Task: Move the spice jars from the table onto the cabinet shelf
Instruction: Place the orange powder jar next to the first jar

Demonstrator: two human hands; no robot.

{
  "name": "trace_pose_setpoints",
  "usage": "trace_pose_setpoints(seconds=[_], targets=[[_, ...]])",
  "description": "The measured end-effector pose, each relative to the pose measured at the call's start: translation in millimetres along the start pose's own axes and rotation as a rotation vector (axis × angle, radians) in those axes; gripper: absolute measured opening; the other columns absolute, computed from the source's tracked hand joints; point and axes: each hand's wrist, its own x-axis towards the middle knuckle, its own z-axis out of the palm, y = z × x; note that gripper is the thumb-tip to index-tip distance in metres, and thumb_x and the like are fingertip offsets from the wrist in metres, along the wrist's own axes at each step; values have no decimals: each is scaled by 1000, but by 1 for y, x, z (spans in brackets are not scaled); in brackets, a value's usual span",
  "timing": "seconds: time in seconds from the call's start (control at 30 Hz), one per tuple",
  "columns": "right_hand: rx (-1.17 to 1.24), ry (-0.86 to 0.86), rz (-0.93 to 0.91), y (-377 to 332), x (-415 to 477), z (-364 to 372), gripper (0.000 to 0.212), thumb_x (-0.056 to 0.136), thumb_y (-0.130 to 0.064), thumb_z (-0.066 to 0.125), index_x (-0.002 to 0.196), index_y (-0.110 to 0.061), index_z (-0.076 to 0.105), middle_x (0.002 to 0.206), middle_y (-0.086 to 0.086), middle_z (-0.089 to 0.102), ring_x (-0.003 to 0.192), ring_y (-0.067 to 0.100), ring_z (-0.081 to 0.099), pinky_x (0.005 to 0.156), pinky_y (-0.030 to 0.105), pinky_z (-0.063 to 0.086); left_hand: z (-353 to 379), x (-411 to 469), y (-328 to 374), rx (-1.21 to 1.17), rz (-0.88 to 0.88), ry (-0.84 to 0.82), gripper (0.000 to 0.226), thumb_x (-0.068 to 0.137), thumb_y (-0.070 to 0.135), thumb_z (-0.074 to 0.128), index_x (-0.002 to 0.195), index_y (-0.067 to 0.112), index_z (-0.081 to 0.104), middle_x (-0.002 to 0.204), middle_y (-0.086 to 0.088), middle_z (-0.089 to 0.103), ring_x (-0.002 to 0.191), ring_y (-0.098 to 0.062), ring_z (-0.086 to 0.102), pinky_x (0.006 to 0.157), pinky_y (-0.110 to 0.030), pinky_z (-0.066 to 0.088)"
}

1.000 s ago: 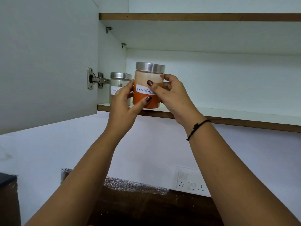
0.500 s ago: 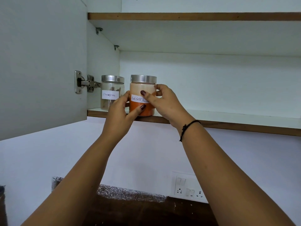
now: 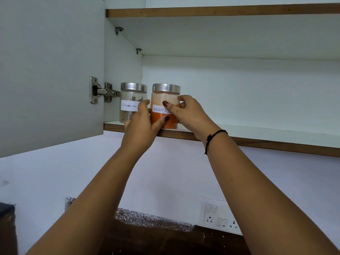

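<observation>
A glass jar of red chilli powder [image 3: 164, 99] with a steel lid and a white handwritten label stands on the white cabinet shelf [image 3: 257, 130], near its front edge. My left hand [image 3: 142, 122] wraps its left side, thumb across the front. My right hand [image 3: 189, 112] holds its right side, thumb on the label. A second jar labelled cinnamon [image 3: 131, 102], also steel-lidded, stands just to the left, close to the cabinet's side wall; my left hand hides its lower right part.
The open cabinet door [image 3: 51, 70] hangs at the left on a metal hinge [image 3: 102, 92]. An upper shelf [image 3: 220, 10] runs above. Below are a white wall, a switch and socket plate [image 3: 219, 215], and a dark countertop [image 3: 165, 240].
The chilli jar went from held up in front of the shelf edge to standing on the shelf beside the cinnamon jar. Both hands stayed on it.
</observation>
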Motion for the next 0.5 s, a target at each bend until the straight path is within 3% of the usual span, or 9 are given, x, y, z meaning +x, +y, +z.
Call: trace_pose_setpoints(seconds=[0.13, 0.5], targets=[[11, 22, 3, 1, 5, 5, 64, 87, -45, 69, 137, -13, 44, 127, 8, 60, 111, 24, 62, 96, 40, 54, 1, 1, -2, 77, 46, 90, 62, 90, 41, 66, 141, 14, 42, 138, -9, 47, 125, -23, 49, 101, -42, 49], [-4, 56, -10, 7, 17, 19, 64, 86, -46, 69, 135, -14, 44, 126, 6, 61, 109, 22, 62, 94, 40, 54, 2, 3, -4, 197, 64, 123, 60, 92, 34, 64, 144, 17, 37, 134, -11, 50, 123, -30, 49, 99, -48, 47]])
